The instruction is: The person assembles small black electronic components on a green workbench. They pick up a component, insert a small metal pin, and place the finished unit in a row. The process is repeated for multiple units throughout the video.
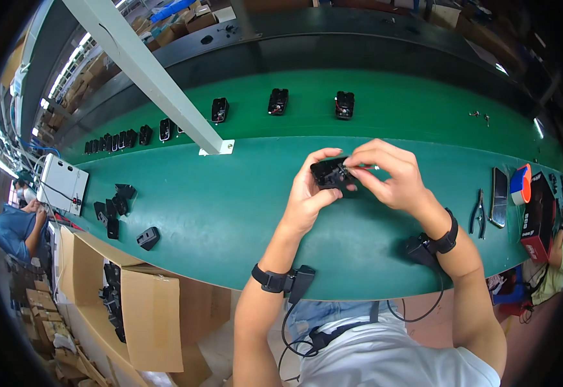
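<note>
Above the green workbench, my left hand (pixel 305 197) is closed round a small black plastic housing (pixel 328 173), thumb below it and fingers along its far side. My right hand (pixel 388 171) comes in from the other side, thumb and forefinger pinched together at the housing's right end. What that pinch holds is too small to make out; a short bit of red and white, perhaps a wire, shows beside the fingers. Straight beyond my hands, a similar black unit (pixel 344 105) with reddish parts inside rests on the green belt.
More black units (pixel 220 110) line the belt leftward, past a grey metal post (pixel 159 84). Loose black housings (pixel 115 208) lie on the left, near a white box (pixel 62 184). Pliers (pixel 478 216), a phone (pixel 499 197) and a tape roll (pixel 521 184) lie right. A cardboard carton (pixel 152 322) stands below.
</note>
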The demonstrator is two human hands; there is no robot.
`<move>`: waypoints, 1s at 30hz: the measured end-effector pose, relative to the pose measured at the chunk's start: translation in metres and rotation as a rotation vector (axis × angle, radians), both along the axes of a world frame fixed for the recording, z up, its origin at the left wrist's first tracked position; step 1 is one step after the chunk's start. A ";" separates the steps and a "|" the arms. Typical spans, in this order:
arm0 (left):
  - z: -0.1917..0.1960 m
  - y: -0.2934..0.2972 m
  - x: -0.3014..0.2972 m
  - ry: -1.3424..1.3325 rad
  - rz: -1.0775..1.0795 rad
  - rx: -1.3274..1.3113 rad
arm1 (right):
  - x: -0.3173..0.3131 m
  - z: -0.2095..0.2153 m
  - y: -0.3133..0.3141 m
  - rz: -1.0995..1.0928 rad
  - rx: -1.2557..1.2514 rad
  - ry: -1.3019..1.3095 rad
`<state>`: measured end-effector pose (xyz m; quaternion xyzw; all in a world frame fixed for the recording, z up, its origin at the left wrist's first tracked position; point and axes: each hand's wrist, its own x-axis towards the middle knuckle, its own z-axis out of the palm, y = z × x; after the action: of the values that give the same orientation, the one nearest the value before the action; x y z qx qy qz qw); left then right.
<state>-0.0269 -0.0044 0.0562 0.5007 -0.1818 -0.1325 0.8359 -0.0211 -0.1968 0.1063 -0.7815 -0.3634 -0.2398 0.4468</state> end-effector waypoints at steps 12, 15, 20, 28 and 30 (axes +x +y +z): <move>-0.004 0.017 0.001 0.146 -0.520 -0.338 | -0.017 0.032 -0.003 0.113 -0.063 -0.257; -0.005 0.019 -0.003 0.119 -0.571 -0.367 | -0.027 0.034 0.003 0.154 -0.050 -0.268; -0.005 0.023 -0.004 0.141 -0.515 -0.221 | -0.035 0.031 0.005 0.186 -0.103 -0.197; 0.000 0.022 -0.003 0.084 -0.426 -0.159 | -0.039 0.020 0.008 0.212 0.034 0.037; -0.001 0.021 -0.002 0.071 -0.390 -0.161 | -0.039 0.016 0.008 0.201 0.031 0.077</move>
<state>-0.0291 0.0167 0.0550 0.3829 -0.2555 -0.2942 0.8376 -0.0600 -0.1890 0.1218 -0.7425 -0.4189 -0.1694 0.4945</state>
